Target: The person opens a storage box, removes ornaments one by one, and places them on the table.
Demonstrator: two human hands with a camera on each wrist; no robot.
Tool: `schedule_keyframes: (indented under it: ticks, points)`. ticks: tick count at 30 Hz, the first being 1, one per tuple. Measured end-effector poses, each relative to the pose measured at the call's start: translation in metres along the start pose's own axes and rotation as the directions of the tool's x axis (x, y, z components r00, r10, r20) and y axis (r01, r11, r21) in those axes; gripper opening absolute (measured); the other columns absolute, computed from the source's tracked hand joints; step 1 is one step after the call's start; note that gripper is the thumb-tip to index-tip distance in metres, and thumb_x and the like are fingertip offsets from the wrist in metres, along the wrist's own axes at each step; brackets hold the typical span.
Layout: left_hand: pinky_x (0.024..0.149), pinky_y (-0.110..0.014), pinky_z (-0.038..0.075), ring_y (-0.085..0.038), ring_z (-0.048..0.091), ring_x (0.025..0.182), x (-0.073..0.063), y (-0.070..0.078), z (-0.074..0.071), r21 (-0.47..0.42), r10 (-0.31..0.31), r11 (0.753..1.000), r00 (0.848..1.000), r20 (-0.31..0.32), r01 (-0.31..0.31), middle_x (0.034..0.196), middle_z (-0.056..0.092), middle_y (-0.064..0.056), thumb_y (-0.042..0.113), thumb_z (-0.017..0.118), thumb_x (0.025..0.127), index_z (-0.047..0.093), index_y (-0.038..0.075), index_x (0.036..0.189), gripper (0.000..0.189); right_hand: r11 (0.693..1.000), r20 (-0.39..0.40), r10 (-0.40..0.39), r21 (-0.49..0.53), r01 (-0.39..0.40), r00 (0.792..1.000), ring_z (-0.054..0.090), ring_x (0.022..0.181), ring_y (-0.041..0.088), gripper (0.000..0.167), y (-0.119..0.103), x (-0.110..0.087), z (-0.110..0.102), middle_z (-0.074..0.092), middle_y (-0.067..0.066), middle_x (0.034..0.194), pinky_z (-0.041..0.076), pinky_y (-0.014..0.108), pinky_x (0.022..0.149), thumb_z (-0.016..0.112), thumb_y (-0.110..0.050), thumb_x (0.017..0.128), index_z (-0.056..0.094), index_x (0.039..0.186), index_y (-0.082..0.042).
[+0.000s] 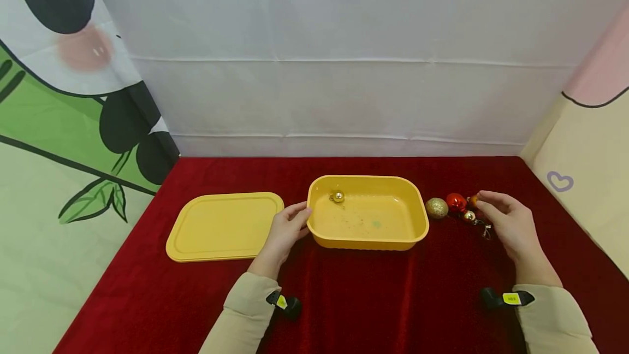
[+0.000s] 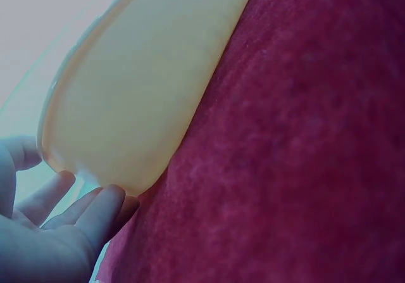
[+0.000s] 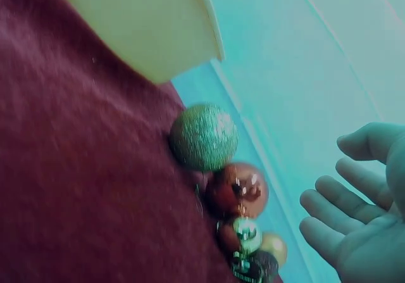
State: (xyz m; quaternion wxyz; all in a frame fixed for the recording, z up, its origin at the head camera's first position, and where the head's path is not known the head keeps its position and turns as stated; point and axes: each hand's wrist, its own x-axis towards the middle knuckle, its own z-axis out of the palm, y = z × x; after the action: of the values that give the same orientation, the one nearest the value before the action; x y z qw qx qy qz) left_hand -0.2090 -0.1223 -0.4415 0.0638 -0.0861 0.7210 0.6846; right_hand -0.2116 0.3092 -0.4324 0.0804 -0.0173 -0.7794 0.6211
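A yellow plastic box (image 1: 369,244) stands in the middle of the table with a small gold bauble (image 1: 337,196) inside, near its back left. My left hand (image 1: 282,231) rests its fingertips against the box's left end, fingers fairly straight, as the left wrist view shows. To the right of the box lies a cluster of ornaments: a glittery gold ball (image 1: 437,208), a shiny red ball (image 1: 456,202), a small gold ball (image 1: 469,216) and an orange one (image 1: 473,201). My right hand (image 1: 511,225) is beside this cluster, fingers spread and loosely bent, holding nothing.
A flat yellow lid (image 1: 223,228) lies on the left of the red cloth (image 1: 363,299). A small silvery ornament (image 1: 487,231) is at the right end of the cluster. A pale fabric backdrop (image 1: 344,97) hangs behind the table, with printed panels at both sides.
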Motion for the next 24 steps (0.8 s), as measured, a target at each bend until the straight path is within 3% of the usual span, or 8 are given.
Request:
schedule_keyframes:
  ticks: [4,10,17,24]
  points:
    - [0.088,-0.035,0.054,-0.028,0.061,0.111,-0.001,0.0,0.001,-0.001,0.008,1.0,1.0,-0.002,-0.008,0.128,0.057,-0.02,0.019,0.055,0.095,0.053,0.004,0.133,0.041,0.998,0.029,-0.043,0.052,0.041,0.999,0.061,0.081,-0.01,0.018,-0.006,-0.001,0.01,0.065,-0.025,0.094,0.05,0.007,0.07,0.062,-0.014,0.091,0.066,0.102,-0.028]
    - [0.087,-0.035,0.054,-0.03,0.06,0.112,-0.001,0.0,0.002,-0.009,0.024,1.0,1.0,0.004,-0.024,0.129,0.057,-0.02,0.016,0.055,0.095,0.053,0.003,0.133,0.04,0.993,0.048,-0.047,-0.107,0.052,0.998,0.057,0.085,-0.01,0.026,-0.015,-0.004,0.024,0.062,-0.03,0.096,0.047,0.008,0.07,0.063,-0.024,0.092,0.064,0.116,-0.015]
    - [0.089,-0.037,0.054,-0.03,0.059,0.113,-0.003,0.001,0.003,-0.004,0.045,0.999,0.999,0.008,-0.045,0.129,0.056,-0.02,0.016,0.054,0.095,0.053,0.004,0.133,0.04,0.982,0.106,-0.08,-0.164,0.097,0.991,0.056,0.09,-0.012,0.044,-0.026,-0.006,0.047,0.06,-0.027,0.098,0.045,0.005,0.076,0.061,-0.027,0.093,0.056,0.124,0.003]
    - [0.091,-0.037,0.053,-0.03,0.058,0.115,-0.002,-0.001,0.002,-0.015,0.04,0.999,0.999,0.017,-0.04,0.131,0.055,-0.019,0.018,0.055,0.096,0.051,0.004,0.134,0.042,0.977,0.15,-0.078,-0.187,0.106,0.986,0.054,0.093,-0.011,0.045,-0.038,-0.007,0.064,0.061,-0.021,0.103,0.045,0.006,0.078,0.06,-0.03,0.093,0.056,0.125,0.001]
